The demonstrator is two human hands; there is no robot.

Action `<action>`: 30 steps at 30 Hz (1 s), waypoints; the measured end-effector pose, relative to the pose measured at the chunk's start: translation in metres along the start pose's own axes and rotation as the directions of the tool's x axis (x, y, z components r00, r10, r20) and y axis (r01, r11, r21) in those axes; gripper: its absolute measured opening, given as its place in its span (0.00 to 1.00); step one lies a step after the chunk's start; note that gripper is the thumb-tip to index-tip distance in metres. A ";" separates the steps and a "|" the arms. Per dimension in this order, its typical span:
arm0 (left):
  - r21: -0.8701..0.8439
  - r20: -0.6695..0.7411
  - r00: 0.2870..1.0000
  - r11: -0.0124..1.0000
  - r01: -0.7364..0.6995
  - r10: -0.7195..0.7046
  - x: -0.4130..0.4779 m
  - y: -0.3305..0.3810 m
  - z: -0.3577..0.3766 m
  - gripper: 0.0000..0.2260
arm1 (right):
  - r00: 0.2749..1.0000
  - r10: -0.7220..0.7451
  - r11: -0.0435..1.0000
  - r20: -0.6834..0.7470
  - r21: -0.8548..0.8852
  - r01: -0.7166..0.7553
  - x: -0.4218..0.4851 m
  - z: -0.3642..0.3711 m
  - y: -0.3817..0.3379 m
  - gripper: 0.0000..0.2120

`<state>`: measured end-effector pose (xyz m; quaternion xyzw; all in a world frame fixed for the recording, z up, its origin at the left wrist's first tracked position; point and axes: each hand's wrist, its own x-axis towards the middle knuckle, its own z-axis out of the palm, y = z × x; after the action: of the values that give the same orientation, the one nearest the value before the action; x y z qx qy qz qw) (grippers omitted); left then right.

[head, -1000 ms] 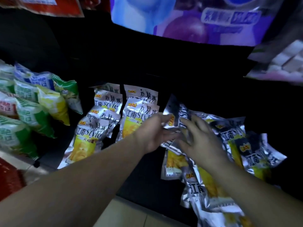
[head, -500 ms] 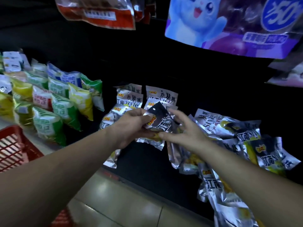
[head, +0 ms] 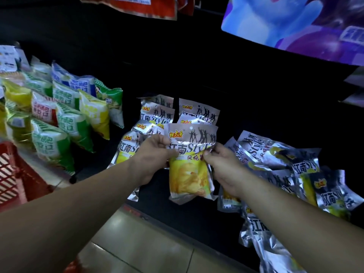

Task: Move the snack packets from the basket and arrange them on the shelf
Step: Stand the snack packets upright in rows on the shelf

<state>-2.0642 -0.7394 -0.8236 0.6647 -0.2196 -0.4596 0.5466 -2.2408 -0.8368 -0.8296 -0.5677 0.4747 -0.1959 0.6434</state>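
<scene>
Held packet (head: 190,160): silver snack packet, upright and front-on, held in the air between both hands, just in front of the dark shelf (head: 197,217).
Change: half a second ago it was tilted and showing a dark face; now it is turned square, with the yellow crisp picture showing.
Left hand (head: 151,156): thumb and fingers pinch the packet's left edge at mid-height.
Right hand (head: 222,166): fingertips clamp the right edge, thumb in front.
Writing: "江南Style" in grey across the middle, "风格" below it, a red-and-yellow logo at top left, and dancing silhouettes at top right.
Shelf rows (head: 157,115): the same packets overlap in two columns behind the hands.
Loose pile (head: 285,160): more of the same packets lie jumbled to the right, and some hang over the shelf edge.
Basket (head: 17,174): red plastic, at far left.
Puffed bags (head: 65,115): green, yellow, red and blue, to the left of the rows; the print is too blurred to read.
Poster (head: 295,22): blue-purple, overhead on the right.
</scene>
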 end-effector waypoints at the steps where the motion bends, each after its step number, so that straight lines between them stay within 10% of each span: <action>1: -0.011 -0.020 1.000 1.000 -0.011 0.011 0.003 -0.002 0.000 0.14 | 1.000 0.007 1.000 -0.026 -0.007 -0.007 0.001 -0.001 0.001 0.10; 14: 0.132 -0.005 0.992 0.984 -0.123 0.124 0.010 -0.013 -0.003 0.13 | 0.964 -0.010 0.997 -0.267 -0.081 -0.013 0.001 0.000 0.015 0.05; 30: -0.084 -0.050 0.997 0.995 -0.056 0.052 0.014 -0.021 -0.005 0.16 | 0.927 -0.097 0.972 -0.363 -0.236 0.009 -0.001 -0.013 0.017 0.09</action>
<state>-2.0580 -0.7417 -0.8483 0.6454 -0.2046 -0.4376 0.5917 -2.2570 -0.8386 -0.8433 -0.6038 0.5918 -0.2612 0.4659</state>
